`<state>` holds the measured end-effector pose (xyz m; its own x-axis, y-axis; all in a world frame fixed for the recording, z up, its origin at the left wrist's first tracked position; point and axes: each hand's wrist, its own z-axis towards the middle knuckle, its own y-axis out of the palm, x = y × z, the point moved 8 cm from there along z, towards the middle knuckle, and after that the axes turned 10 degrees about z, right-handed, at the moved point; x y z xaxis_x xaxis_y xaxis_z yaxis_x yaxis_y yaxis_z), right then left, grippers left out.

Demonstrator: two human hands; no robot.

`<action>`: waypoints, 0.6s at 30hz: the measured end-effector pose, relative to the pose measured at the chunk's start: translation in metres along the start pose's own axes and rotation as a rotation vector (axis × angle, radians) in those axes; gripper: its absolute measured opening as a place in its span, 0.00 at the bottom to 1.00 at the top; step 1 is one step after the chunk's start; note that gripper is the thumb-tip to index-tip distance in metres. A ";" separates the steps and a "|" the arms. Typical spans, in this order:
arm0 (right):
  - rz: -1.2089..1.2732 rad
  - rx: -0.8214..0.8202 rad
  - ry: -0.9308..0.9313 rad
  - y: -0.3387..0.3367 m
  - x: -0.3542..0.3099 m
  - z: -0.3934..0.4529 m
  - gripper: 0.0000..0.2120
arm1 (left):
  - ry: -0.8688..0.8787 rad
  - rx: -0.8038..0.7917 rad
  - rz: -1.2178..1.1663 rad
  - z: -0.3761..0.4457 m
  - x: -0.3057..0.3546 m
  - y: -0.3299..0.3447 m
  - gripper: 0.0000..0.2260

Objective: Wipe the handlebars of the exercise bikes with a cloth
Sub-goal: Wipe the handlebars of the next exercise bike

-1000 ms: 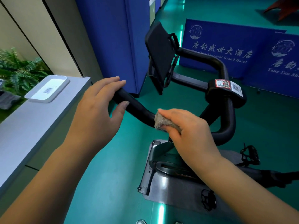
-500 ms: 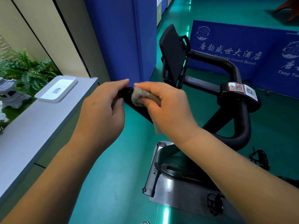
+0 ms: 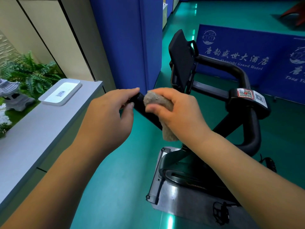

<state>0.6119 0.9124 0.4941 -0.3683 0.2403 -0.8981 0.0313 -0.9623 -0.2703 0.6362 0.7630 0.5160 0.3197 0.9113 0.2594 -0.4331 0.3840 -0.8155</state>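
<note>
A black exercise bike stands on the green floor, its looped black handlebar reaching toward me. My left hand grips the near left end of the bar, which is mostly hidden under its fingers. Right beside it, my right hand holds a grey-brown cloth wrapped over the bar, the cloth's tail hanging below. A black tablet holder rises above the bar. A QR-code sticker sits on the bar's centre clamp.
A grey counter runs along the left, carrying a white tray. Green plants and a small stone lantern lie behind it. A blue partition stands ahead and a blue banner at right. Pedals show low right.
My right hand slid the cloth up the left arm of the bar from its lower bend to the end, stopping next to my left hand. The view shifted slightly.
</note>
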 end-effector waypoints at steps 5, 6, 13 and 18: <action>-0.170 0.055 -0.080 -0.026 0.013 -0.041 0.13 | -0.005 0.011 -0.010 -0.002 0.000 0.000 0.18; -0.194 0.068 -0.137 -0.027 0.010 -0.045 0.13 | -0.003 0.010 -0.008 -0.002 0.000 0.000 0.18; -0.308 0.110 -0.487 0.009 -0.030 -0.026 0.10 | -0.001 -0.014 0.021 -0.001 -0.002 -0.003 0.18; -0.411 0.054 -0.509 0.006 -0.016 -0.040 0.08 | 0.004 -0.012 0.028 -0.002 -0.004 -0.001 0.19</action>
<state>0.6554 0.9076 0.4924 -0.7344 0.5124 -0.4451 -0.2479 -0.8130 -0.5269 0.6371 0.7589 0.5153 0.3108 0.9210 0.2347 -0.4314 0.3567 -0.8286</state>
